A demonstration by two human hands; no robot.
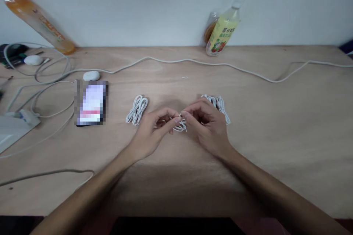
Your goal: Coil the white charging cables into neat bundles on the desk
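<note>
Both of my hands meet over the middle of the wooden table. My left hand [157, 128] pinches a small white cable [180, 126] between thumb and forefinger. From the other side my right hand [208, 123] pinches the same cable, fingertips almost touching those of my left. Part of the cable hangs in loops between the hands; the rest is hidden by fingers. One coiled white cable bundle [137, 110] lies left of my left hand. More coiled white cables [223, 108] lie behind my right hand, partly covered by it. A tiny white loop [185, 77] rests farther back.
A phone [92, 102] and white case [91, 76] lie at the left, among loose cables. A long white cable [187, 60] crosses the table's back. An orange bottle [41, 24] and a yellow bottle [224, 31] stand by the wall. A white box [13, 130] sits at the left edge.
</note>
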